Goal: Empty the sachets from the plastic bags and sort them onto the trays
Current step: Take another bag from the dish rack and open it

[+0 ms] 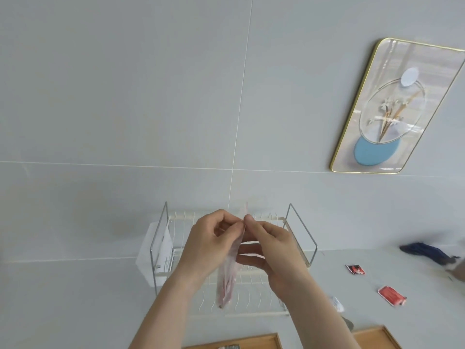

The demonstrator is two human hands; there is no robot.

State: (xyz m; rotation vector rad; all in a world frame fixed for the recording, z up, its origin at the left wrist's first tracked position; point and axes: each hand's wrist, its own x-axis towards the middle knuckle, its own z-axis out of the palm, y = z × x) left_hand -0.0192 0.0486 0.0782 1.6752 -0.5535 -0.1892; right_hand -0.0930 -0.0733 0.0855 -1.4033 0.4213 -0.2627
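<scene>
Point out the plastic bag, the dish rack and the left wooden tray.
plastic bag (227, 280): head view, on its lower hanging part with red contents.
dish rack (303, 233): head view, on its right metal end frame.
left wooden tray (251, 340): head view, on its far rim.

I note one clear plastic bag (230, 268) hanging upright, pinched at its top, reddish sachets bunched low inside. Two red sachets (355, 269) (391, 295) lie loose on the desk, right. Wooden trays (254, 341) (375, 337) sit along the near edge.
</scene>
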